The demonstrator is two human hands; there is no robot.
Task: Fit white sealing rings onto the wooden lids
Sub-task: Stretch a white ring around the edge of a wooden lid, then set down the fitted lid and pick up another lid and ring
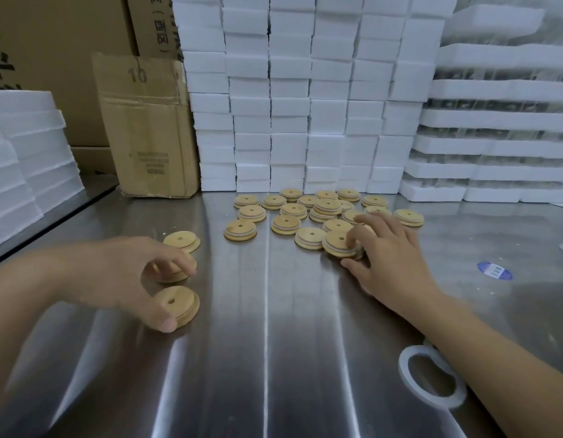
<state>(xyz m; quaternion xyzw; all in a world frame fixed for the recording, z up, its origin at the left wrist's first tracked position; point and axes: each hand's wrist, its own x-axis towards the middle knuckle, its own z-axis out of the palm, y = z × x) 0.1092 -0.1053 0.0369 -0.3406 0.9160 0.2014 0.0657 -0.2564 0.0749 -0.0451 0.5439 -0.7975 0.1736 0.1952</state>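
From the head camera we look down on a steel table [274, 358]. Toward its far side lies a loose cluster of wooden lids [293, 213], flat and partly overlapping, each with a small centre hole; many show a white band around the edge.

At the near edge of that cluster our right hand [397, 257] holds the nearest lid [337, 245], which also carries a white band. The fingers are curled over its top and the thumb sits against its near rim.

On the left, well apart from the cluster, three more lids lie in a short row: the far lid [181, 241], the middle lid [174, 275] and the near lid [183, 303]. Our left hand [125, 273] arches over them with bent fingers. The fingertips rest on the middle lid and the thumb tip is at the near lid's edge, but we cannot tell whether it grips either one.

One loose sealing ring [404, 369] lies flat on the table near us, partly under our right forearm.

As for containers, a cardboard box [147, 131] stands at the back left with a flap raised, and its contents are hidden from us. Beside it rise stacks of closed white foam boxes [305, 105], and more stand at the far left [24, 147]. At the right, foam trays [495, 118] are layered with something clear and glassy between them, too blurred to name. A blue sticker [494, 270] lies on the table.
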